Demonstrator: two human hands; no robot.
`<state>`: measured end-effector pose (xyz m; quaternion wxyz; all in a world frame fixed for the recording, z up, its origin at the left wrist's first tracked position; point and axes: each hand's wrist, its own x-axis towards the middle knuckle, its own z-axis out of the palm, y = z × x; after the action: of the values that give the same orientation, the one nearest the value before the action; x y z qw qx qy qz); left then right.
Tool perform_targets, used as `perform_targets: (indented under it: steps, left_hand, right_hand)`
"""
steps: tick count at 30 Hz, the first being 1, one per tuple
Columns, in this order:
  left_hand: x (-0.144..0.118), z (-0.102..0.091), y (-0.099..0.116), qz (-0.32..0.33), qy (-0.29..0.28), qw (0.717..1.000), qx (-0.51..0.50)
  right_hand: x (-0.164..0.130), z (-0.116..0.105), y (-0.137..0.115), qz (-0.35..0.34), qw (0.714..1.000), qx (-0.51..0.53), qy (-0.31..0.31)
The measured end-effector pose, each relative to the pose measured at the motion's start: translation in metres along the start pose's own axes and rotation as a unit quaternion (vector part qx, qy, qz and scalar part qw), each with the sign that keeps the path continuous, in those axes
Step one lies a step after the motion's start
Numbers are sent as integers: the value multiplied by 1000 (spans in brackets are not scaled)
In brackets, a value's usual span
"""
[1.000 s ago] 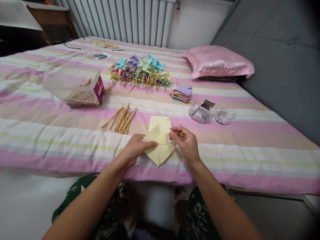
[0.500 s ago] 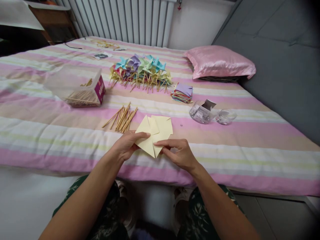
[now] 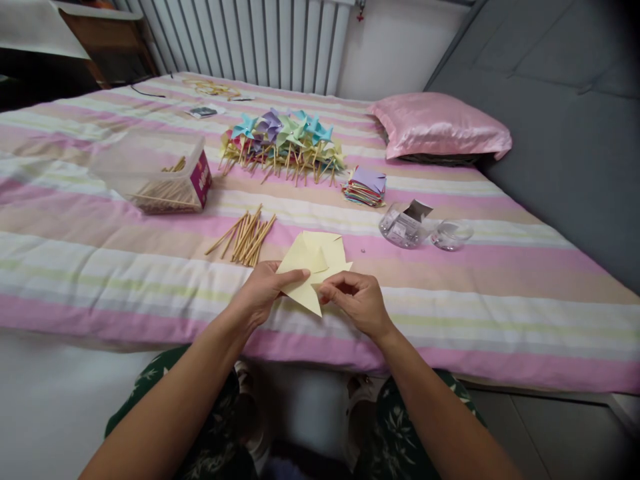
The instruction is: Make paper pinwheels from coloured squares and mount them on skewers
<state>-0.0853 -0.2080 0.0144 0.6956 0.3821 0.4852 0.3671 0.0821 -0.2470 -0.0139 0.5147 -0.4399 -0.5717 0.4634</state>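
Observation:
Both my hands hold one pale yellow paper square (image 3: pixel 314 261) with its flaps partly folded toward the middle, just above the near edge of the striped bed (image 3: pixel 500 280). My left hand (image 3: pixel 260 293) pinches its left side, thumb on the centre. My right hand (image 3: pixel 353 301) pinches a flap at the lower right. A loose bundle of wooden sticks (image 3: pixel 245 237) lies just beyond my left hand.
A pile of finished coloured paper pinwheels (image 3: pixel 283 143) lies mid-bed, with a stack of coloured paper squares (image 3: pixel 365 185) to its right. A clear box of sticks (image 3: pixel 160 173) stands left. A small clear jar (image 3: pixel 403 227) and its lid (image 3: pixel 451 233) lie right. A pink pillow (image 3: pixel 440 127) is at the back.
The yellow paper has been turned in my hands and another flap brought toward the centre. My right hand moved from the paper's upper right to its lower right.

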Motion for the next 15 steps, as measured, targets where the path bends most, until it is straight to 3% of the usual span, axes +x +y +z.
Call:
perform_targets:
  steps: [6, 15]
  left_hand:
    - [-1, 7, -6, 36, 20, 999, 12]
    - [-2, 12, -8, 52, 24, 997, 47]
  right_hand:
    - [1, 5, 4, 26, 996, 4, 82]
    - [1, 5, 8, 40, 995, 8, 91]
